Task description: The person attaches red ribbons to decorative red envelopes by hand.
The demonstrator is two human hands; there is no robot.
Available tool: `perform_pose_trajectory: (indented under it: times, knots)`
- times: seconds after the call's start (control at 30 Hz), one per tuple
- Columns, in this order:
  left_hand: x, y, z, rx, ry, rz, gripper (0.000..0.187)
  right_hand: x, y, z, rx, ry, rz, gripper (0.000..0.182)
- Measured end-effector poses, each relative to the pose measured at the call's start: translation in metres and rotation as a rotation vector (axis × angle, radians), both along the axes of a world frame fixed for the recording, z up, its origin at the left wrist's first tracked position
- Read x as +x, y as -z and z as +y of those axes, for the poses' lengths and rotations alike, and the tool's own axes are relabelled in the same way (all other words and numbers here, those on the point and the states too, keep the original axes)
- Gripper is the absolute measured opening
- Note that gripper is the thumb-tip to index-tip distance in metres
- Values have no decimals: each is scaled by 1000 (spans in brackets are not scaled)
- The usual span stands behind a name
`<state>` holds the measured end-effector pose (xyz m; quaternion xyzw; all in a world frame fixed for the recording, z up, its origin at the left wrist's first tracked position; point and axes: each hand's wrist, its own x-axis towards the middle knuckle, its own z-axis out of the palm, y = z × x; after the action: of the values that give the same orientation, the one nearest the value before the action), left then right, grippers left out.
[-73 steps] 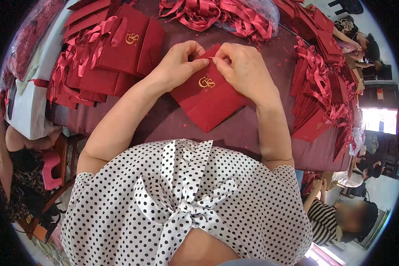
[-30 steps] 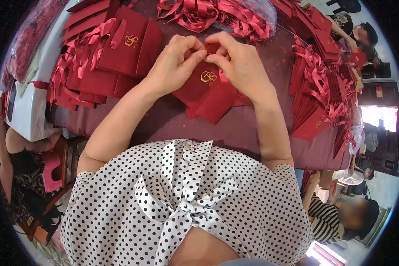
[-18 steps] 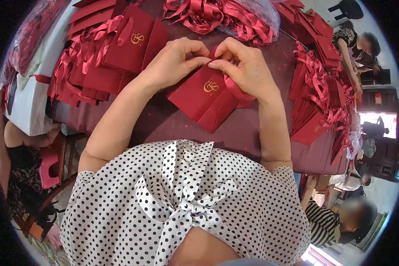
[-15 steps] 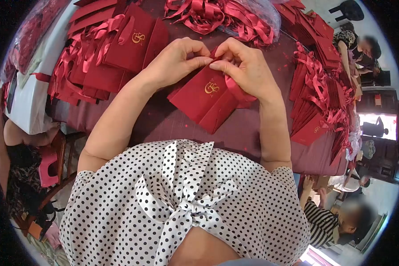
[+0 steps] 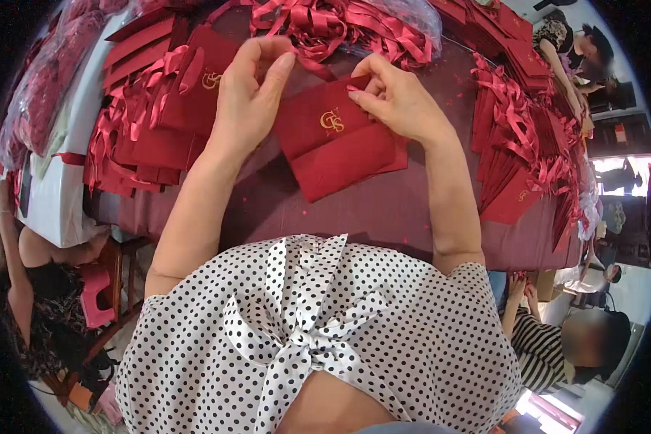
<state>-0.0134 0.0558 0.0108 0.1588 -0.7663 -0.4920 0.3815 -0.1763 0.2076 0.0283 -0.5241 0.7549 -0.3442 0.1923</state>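
Note:
A dark red paper gift bag with a gold monogram lies tilted on the table in front of me. At its upper right edge, my right hand pinches the bag, with a small bit of ribbon showing by the fingertips. My left hand is raised to the upper left of the bag, thumb and forefinger closed on a red satin ribbon. That ribbon runs from the left fingertips down to the bag's top edge. Part of the bag's right side is hidden behind my right hand.
Red bags with ribbons are stacked at the left, more bags at the right. A pile of loose ribbons lies at the back on clear plastic. A white box stands far left. Other people sit around the maroon-covered table.
My left hand has moved away from my right, up and to the left, drawing out the ribbon. The bag has turned so its front lies more level; my right hand stays at its top edge.

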Motion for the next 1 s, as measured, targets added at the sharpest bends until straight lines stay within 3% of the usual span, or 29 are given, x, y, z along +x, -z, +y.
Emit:
perform_pose_trajectory:
  times: [0.07, 0.13, 0.2, 0.43, 0.53, 0.6, 0.73, 0.83, 0.93, 1.0]
  knots:
    - [-2, -3, 8, 106, 49, 205, 21, -3, 4, -1, 1, 6, -19, 20]
    - [3, -2, 4, -352, 52, -73, 27, -4, 6, -2, 39, 34, -102, 19]
    - [2, 12, 6, -570, 82, -217, 26, -8, 9, -2, 65, 22, -113, 22]
    - [-5, 34, 2, -457, 139, -451, 20, -7, -27, 14, 77, -29, -48, 45]
    - [-4, 36, 4, -524, 122, -424, 20, -21, -58, 42, 209, -65, -49, 39]
    - [-2, 37, 6, -615, 154, -410, 23, -32, -66, 63, 110, -133, 45, 33]
    - [-3, 43, 6, -592, 201, -496, 28, -26, -85, 88, -99, -215, -95, 19]
    - [-4, 44, 5, -598, 221, -521, 30, -32, -76, 84, -501, -584, -353, 23]
    - [-4, 42, 4, -538, 258, -552, 32, -38, -72, 81, -623, -703, -502, 28]
    - [-4, 42, 4, -541, 253, -510, 30, -30, -71, 83, -671, -553, -526, 35]
